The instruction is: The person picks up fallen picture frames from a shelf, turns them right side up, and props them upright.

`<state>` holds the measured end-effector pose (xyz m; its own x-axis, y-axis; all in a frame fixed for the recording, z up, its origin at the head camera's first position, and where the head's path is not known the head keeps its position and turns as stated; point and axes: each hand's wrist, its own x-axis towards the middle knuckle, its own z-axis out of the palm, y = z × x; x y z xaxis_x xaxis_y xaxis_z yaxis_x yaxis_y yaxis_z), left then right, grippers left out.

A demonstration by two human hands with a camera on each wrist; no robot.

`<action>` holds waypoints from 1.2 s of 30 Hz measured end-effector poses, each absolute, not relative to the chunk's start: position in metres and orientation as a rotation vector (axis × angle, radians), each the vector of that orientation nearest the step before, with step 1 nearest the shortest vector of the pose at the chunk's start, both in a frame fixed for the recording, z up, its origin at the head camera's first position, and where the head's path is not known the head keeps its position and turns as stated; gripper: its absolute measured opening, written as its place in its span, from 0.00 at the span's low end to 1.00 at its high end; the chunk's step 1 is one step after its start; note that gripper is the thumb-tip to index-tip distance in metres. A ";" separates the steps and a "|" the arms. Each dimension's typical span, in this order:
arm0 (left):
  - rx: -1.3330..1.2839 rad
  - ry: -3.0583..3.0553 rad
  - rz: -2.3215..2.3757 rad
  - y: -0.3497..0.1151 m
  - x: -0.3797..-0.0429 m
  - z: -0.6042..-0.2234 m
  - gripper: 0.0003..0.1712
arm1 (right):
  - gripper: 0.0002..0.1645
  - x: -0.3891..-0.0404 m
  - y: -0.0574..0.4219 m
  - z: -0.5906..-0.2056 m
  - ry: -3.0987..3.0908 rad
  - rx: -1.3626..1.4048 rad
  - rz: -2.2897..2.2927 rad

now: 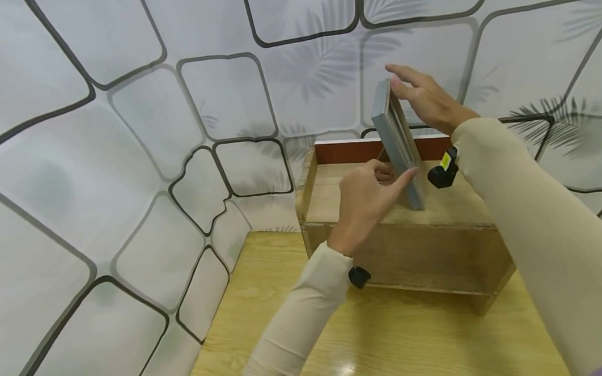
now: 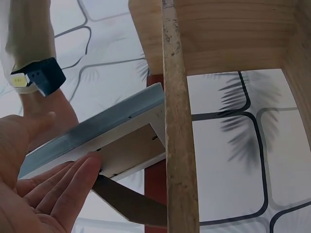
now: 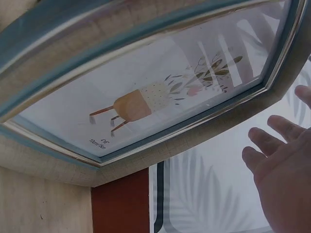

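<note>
A picture frame with a grey-blue side stands tilted on the top of a wooden shelf unit. Its front, in the right wrist view, has a print of a chair-like planter with leaves under glass. My left hand holds it low at the near edge, thumb at the front and fingers at the back. In the left wrist view these fingers touch the back beside its dark stand leg, which is swung out. My right hand is at the top edge, thumb against the corner, other fingers extended away from the frame.
The wooden shelf unit has a reddish-brown back rail and a lower compartment. It stands on a yellow wood-grain table against a wall covering with leaf prints. Black wrist cameras sit at both cuffs.
</note>
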<state>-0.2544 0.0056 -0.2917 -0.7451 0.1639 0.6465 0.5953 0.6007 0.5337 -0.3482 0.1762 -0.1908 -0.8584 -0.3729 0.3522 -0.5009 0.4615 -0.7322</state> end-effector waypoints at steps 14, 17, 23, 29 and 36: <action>-0.589 -2.249 -1.027 0.012 -0.261 -0.290 0.17 | 0.35 -0.355 0.174 -0.189 -2.602 0.782 1.365; -0.597 -2.245 -1.044 0.012 -0.260 -0.289 0.17 | 0.36 -0.354 0.175 -0.189 -2.601 0.772 1.355; -0.599 -2.260 -1.071 0.008 -0.259 -0.289 0.15 | 0.36 -0.351 0.181 -0.190 -2.610 0.744 1.303; -0.600 -2.274 -1.053 0.004 -0.260 -0.290 0.16 | 0.38 -0.350 0.189 -0.192 -2.637 0.703 1.250; -0.594 -2.288 -1.072 0.000 -0.262 -0.290 0.15 | 0.42 -0.345 0.199 -0.193 -2.651 0.630 1.198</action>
<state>-0.2624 0.0003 -0.2900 -0.7577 0.1594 0.6329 0.5883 0.5865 0.5567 -0.3454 0.1988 -0.1931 -0.8974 -0.3083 0.3156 -0.4406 0.5893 -0.6772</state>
